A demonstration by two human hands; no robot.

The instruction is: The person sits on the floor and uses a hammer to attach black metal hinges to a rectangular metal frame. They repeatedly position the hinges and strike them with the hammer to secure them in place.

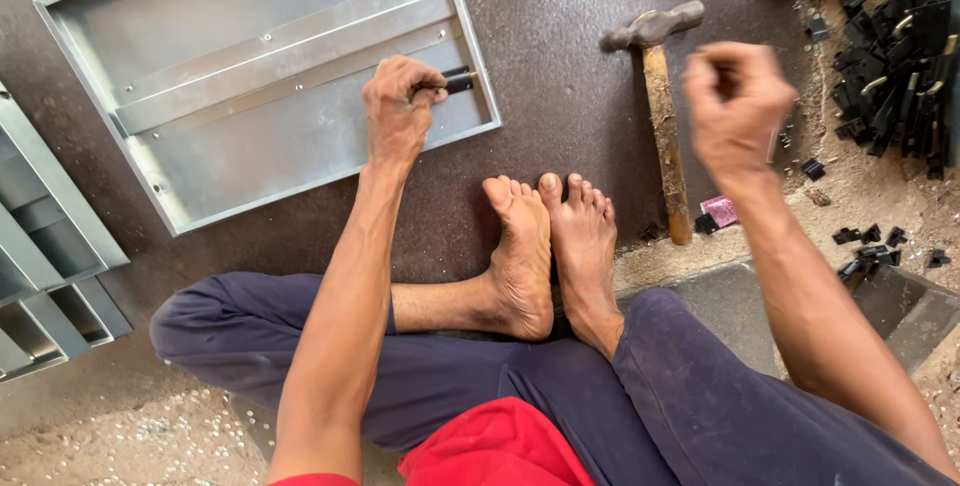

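Observation:
I sit on the floor with my bare feet together. My left hand is closed on a small black part with a brass tip, pressed against the right rim of a shallow grey metal tray that lies flat in front of me. My right hand hovers blurred in a loose fist above the floor, just right of a wooden-handled hammer; whether it holds anything is not visible.
A heap of black parts with brass tips lies at the far right, with a few loose ones nearer. More grey metal trays are stacked at the left. A small pink object sits by the hammer's handle end.

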